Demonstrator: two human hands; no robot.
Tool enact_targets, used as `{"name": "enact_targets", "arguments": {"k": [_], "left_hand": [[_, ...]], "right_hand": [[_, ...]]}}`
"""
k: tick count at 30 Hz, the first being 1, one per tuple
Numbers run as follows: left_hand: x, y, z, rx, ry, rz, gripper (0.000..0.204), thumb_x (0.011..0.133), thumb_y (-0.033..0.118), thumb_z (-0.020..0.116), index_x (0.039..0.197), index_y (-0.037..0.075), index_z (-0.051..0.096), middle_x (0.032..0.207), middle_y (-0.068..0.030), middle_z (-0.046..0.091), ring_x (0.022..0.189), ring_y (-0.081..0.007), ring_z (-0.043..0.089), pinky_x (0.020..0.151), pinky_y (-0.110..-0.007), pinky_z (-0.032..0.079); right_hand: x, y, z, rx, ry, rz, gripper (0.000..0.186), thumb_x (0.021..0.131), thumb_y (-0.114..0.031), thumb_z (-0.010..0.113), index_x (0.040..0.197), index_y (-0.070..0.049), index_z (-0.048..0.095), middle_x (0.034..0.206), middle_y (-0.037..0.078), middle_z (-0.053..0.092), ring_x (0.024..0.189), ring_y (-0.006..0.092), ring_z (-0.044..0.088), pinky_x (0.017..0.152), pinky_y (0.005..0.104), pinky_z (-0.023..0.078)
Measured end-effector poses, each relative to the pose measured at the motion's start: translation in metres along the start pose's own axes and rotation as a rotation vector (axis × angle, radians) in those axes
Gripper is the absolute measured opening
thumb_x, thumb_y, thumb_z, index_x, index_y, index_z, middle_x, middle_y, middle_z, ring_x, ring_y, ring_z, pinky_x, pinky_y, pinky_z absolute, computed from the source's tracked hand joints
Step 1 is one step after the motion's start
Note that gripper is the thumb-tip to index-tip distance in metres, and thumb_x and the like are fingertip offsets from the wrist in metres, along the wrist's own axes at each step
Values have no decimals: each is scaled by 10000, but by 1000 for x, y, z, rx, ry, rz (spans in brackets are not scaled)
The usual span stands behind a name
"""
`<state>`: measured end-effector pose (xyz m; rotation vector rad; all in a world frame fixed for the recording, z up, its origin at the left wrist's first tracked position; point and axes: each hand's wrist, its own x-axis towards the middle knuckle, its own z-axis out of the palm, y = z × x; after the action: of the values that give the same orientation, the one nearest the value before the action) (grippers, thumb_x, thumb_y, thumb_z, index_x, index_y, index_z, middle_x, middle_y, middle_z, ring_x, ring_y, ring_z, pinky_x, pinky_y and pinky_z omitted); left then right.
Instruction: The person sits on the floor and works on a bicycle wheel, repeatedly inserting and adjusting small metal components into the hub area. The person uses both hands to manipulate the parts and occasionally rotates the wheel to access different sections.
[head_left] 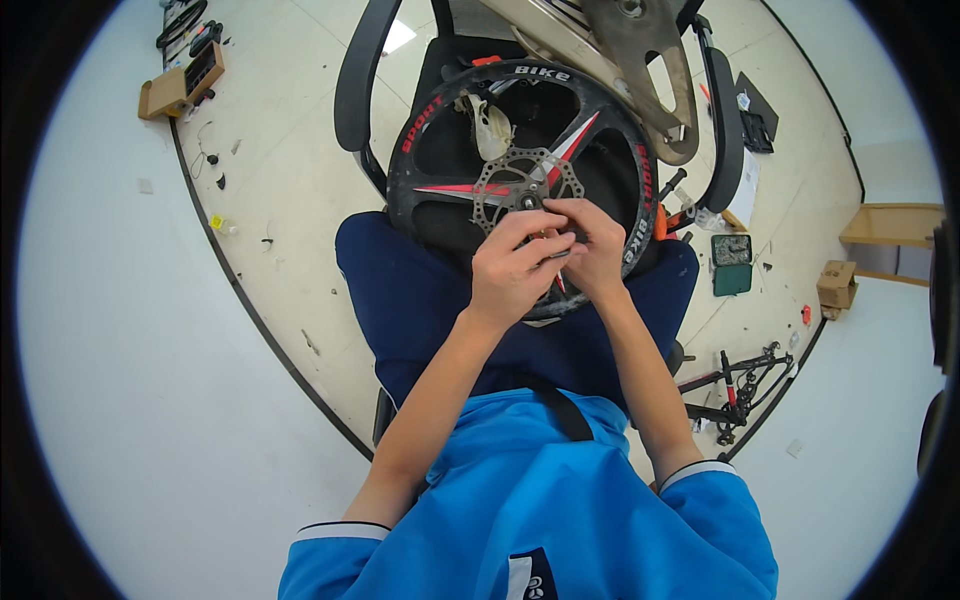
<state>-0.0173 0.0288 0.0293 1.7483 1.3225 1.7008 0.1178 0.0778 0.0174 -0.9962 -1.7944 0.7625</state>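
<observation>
Both hands | left hand (513, 268), right hand (592, 248) fingers pinching at wheel (520, 180) hub

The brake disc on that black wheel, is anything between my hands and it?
Nothing visible. Both hands, left hand and right hand, are already at the hub of the brake disc on the black wheel. The fingers themselves hide the contact spot.

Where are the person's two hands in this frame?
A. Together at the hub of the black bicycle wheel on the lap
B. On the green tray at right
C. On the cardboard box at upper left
A: the left hand and right hand meet beside the brake disc of the black wheel.
</observation>
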Motion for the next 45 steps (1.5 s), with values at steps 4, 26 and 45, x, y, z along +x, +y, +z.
{"name": "enact_targets", "arguments": {"k": [4,26,45], "left_hand": [[-11,-14,10,25,123,-89,248,691,-28,878,918,18,789,979,-79,735,864,-216,712,772,-312,582],[-8,-18,15,-7,155,-265,243,735,-22,862,957,13,768,962,-92,754,853,-187,733,773,-305,582],[-9,-28,21,48,136,-261,250,850,-33,772,1096,9,774,1021,-96,647,875,-200,663,758,-292,539]], "right_hand": [[0,28,9,-47,42,-20,363,719,74,752,1074,8,717,933,132,725,809,245,725,724,306,584],[9,22,15,-125,-27,-18,354,722,84,707,1061,-14,719,951,129,718,817,284,717,738,334,589],[9,28,25,-108,-1,-5,298,770,34,743,1063,-21,744,1027,151,749,882,262,744,747,322,593]]}}
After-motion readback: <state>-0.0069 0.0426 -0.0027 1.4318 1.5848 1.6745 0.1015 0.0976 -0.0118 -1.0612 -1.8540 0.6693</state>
